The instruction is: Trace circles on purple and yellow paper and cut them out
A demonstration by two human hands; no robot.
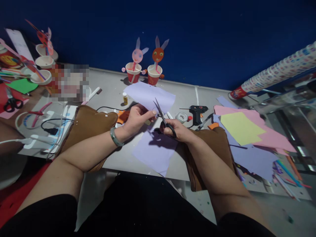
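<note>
My right hand (180,130) grips black-handled scissors (158,108), their blades slightly apart and pointing up and left. With thumb and fingers pressed together, my left hand (138,119) pinches the near edge of a light purple sheet of paper (151,95), beside the scissor blades. Whether the blades touch that sheet I cannot tell. A second purple sheet (154,153) lies on the table below my hands, with their shadow across it. Brown cushions (89,130) lie under both forearms.
Behind the paper stand two paper cups with rabbit figures, one pink (137,56) and one orange (158,54). A glue gun (197,113), a tape roll (182,117) and stacked coloured paper (243,128) lie right. A small bottle (125,98) and a power strip (55,133) are left.
</note>
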